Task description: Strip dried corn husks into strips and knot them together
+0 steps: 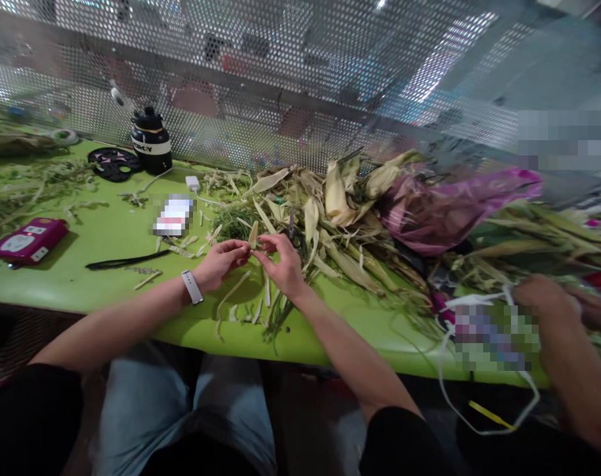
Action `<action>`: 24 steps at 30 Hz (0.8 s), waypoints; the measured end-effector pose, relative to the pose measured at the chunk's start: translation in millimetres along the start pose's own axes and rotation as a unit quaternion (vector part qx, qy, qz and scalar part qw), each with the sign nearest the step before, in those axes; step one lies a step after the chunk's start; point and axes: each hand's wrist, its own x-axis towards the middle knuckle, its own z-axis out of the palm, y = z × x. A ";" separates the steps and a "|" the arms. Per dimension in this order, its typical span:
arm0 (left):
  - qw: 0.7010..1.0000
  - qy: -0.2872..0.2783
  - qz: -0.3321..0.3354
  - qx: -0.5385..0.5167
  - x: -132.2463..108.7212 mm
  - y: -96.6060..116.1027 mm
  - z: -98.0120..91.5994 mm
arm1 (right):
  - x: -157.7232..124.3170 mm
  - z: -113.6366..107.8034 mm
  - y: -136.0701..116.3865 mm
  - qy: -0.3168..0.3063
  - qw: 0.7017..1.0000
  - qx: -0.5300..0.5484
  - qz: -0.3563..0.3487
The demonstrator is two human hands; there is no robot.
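Over a green table (pixel 106 284), my left hand (pixel 221 264) pinches the lower end of a small pale corn husk piece (pixel 253 234). My right hand (pixel 283 266) closes on the same piece from the other side, with fingertips near those of the left. The husk's pointed tip stands up between the two hands. Just behind my right hand lie dark-handled scissors (pixel 293 228), partly covered by husks. A bundle of thin green strands (pixel 234 223) sits behind the hands. Narrow husk strips (pixel 231 297) are scattered below them.
Dried corn husks (pixel 340 198) and a pink plastic bag (pixel 429 211) fill the right. A phone (pixel 173 217), black strap (pixel 126 260), magenta power socket (pixel 30 241) and black jug (pixel 152 142) stand left. At far right is another person's hand (pixel 548 297). Perforated metal (pixel 260 86) rises behind.
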 end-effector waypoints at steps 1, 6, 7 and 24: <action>1.000 0.001 -0.001 -0.004 0.4 -0.2 0.1 | 0.2 0.1 0.2 0.000 1.000 -0.016 -0.013; 0.999 0.006 -0.005 -0.036 3.1 -3.2 -1.6 | 1.3 -0.6 3.0 -0.029 0.993 -0.080 -0.079; 0.999 0.006 -0.009 -0.044 3.4 -3.7 -1.9 | 1.5 -1.0 3.6 -0.033 0.992 -0.090 -0.088; 0.990 0.001 -0.061 -0.127 -2.9 -0.6 5.2 | 2.3 -2.4 5.7 -0.024 0.938 -0.253 -0.234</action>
